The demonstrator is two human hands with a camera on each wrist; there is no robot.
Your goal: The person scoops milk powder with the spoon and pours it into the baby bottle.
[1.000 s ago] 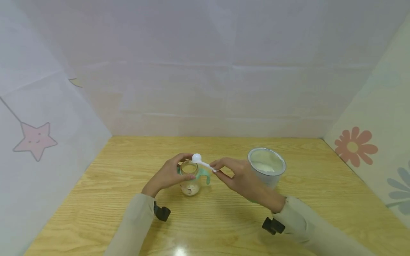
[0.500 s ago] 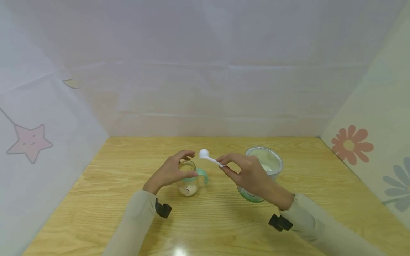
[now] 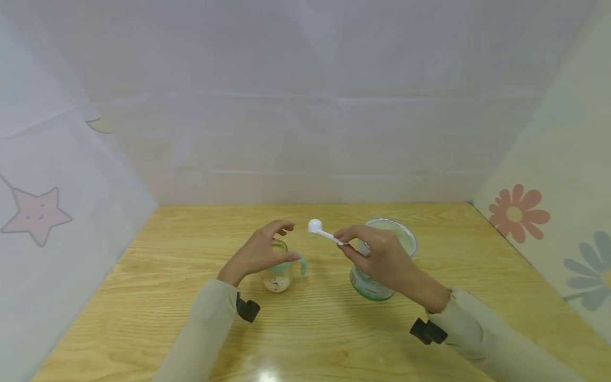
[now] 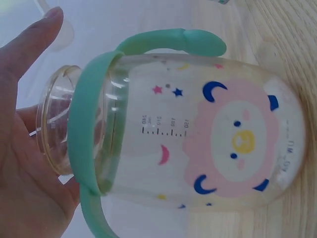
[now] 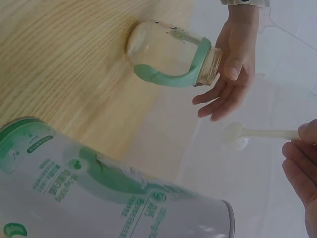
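Right hand point(image 3: 382, 257) before open tin point(image 3: 382, 276)

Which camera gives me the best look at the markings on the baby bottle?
The left wrist view: the baby bottle fills the frame, with its scale and cartoon print readable. The right wrist view shows it small, green handles toward the camera. In the head view the left hand partly covers it.

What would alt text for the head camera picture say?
A right hand pinches a white scoop above a wooden table, beside an open tin. The left hand cups the rim of a green-handled baby bottle.
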